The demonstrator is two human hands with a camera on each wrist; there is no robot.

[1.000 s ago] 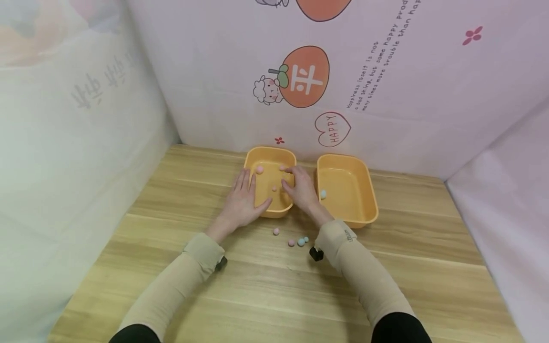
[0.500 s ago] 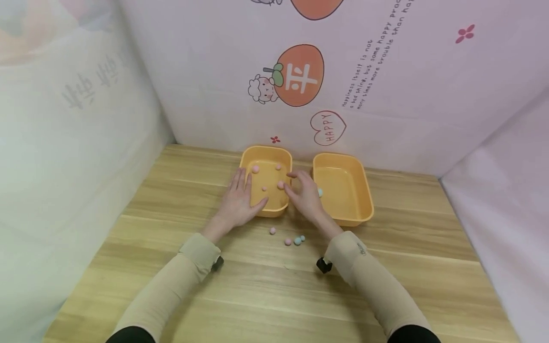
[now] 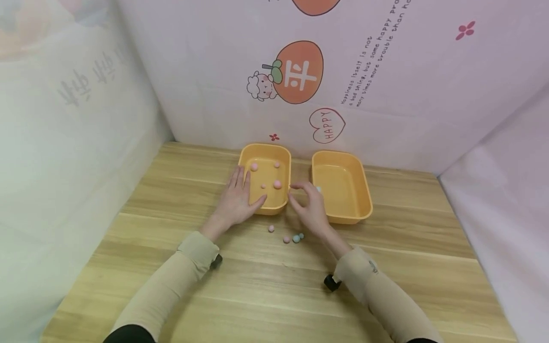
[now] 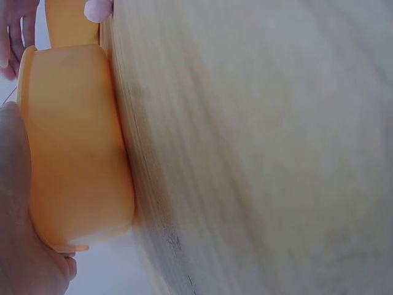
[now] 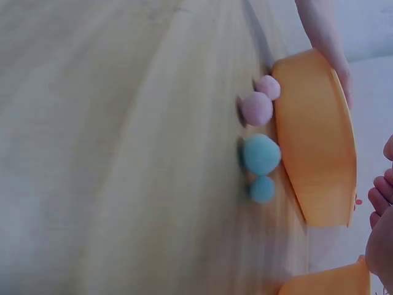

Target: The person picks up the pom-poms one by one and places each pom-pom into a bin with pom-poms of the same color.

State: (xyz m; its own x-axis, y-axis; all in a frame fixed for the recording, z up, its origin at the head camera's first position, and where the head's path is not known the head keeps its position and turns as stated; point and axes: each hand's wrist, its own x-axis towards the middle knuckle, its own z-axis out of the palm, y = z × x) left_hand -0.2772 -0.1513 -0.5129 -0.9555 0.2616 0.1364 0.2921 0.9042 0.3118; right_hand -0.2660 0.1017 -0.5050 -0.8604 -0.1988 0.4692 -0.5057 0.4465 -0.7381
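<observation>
My left hand [image 3: 233, 202] lies along the left rim of the left orange bin [image 3: 286, 162], fingers straight and thumb stretched over the near rim. Several pink pom-poms lie in that bin, among them a larger pink pom-pom [image 3: 278, 184] near its right wall. My right hand [image 3: 312, 209] hovers between the two bins, thumb and forefinger parted with nothing between them. A light blue pom-pom [image 3: 319, 189] in the right orange bin [image 3: 369, 190] is partly covered by this hand. On the table in front are two pink pom-poms [image 5: 256, 109] and two blue pom-poms [image 5: 261, 154].
The wooden table [image 3: 266, 295] carries both bins near its back edge. A white printed cloth [image 3: 214, 95] hangs right behind them and also along both sides.
My right hand has drawn back from inside the left bin toward the gap between the bins, leaving the larger pink pom-pom there. The left hand stays on the rim.
</observation>
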